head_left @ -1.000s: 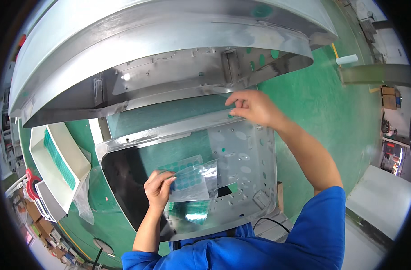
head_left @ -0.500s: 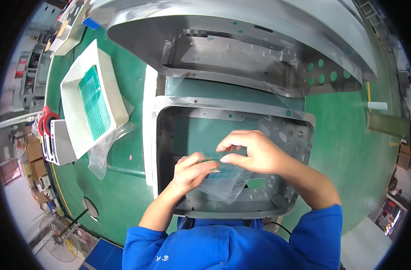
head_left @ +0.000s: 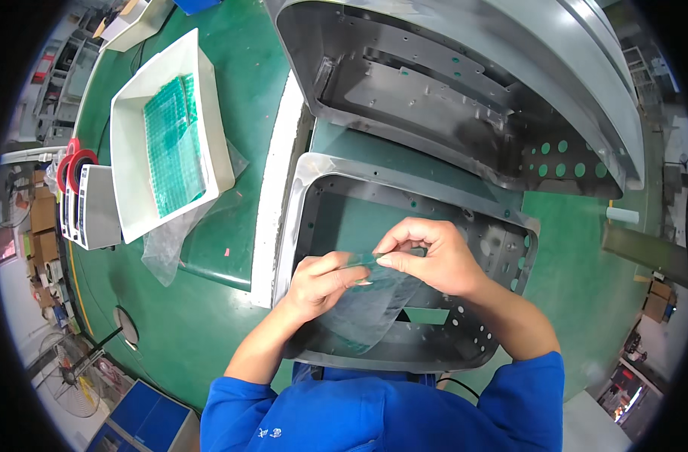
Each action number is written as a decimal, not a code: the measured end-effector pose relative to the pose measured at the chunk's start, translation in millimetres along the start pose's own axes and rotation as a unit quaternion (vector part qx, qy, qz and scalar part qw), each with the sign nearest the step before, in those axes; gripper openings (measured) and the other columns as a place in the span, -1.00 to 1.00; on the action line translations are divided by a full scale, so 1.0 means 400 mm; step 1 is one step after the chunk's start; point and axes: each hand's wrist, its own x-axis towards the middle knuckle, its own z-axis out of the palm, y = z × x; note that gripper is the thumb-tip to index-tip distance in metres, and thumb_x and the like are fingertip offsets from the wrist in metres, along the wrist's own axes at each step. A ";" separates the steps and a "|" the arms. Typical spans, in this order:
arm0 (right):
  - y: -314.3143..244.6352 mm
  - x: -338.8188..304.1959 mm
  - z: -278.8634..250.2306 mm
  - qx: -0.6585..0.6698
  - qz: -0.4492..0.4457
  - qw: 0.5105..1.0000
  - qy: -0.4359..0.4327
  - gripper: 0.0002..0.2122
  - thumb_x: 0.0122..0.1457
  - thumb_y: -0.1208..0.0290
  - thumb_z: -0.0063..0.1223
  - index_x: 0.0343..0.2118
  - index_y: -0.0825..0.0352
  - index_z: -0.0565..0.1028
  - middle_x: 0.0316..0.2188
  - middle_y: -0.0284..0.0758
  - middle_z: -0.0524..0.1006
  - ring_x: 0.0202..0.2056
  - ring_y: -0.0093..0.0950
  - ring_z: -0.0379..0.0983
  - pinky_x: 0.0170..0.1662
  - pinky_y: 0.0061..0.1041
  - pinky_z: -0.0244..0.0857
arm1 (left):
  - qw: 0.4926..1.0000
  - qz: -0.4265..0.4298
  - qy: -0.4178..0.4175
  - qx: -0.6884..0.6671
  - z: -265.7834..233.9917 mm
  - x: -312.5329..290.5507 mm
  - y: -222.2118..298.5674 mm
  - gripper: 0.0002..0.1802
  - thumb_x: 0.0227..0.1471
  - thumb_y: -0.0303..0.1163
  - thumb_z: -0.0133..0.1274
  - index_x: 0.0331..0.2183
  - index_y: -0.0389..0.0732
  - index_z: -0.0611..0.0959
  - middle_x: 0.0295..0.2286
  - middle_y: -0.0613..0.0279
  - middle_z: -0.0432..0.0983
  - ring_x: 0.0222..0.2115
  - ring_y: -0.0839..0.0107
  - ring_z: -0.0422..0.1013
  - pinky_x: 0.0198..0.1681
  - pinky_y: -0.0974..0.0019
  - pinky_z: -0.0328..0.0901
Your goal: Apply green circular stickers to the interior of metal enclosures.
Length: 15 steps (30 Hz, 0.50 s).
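Observation:
A limp, see-through plastic sheet [head_left: 366, 316] with a faint green tint hangs below my hands, over the open middle of a grey metal housing frame [head_left: 404, 360]. My left hand [head_left: 320, 288] is closed on the sheet's upper edge, thumb against bent fingers. Thumb and forefinger of my right hand [head_left: 438, 260] pinch at that same edge, close to the left fingertips. Some green shows between the two hands. Whether the right fingers hold the sheet itself or a small piece on it is too small to tell.
A larger grey metal housing [head_left: 434, 98] with green-covered holes stands beyond the frame. On the green table at left lies a white tray [head_left: 217, 143] with green-patterned sheets [head_left: 171, 151]. Clear plastic [head_left: 165, 252] sticks out beneath it. Red rings [head_left: 74, 167] top grey boxes [head_left: 95, 207].
The view has turned, shifting the tray and housings in the picture. My right fingertips have come together in a pinch near the left hand. The sheet now hangs further to the left.

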 end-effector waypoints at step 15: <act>0.032 0.042 -0.005 -0.132 -0.102 0.983 0.074 -0.93 -0.09 0.63 0.04 -0.48 0.39 0.45 -0.44 -0.30 0.50 -0.41 -0.56 0.42 -0.32 -0.62 0.28 | 0.997 -0.073 0.004 -0.014 0.008 0.016 -0.049 -0.75 -0.34 -0.60 0.13 -0.44 -0.22 0.56 -0.50 0.20 0.39 -0.58 0.37 0.38 -0.58 0.42 0.28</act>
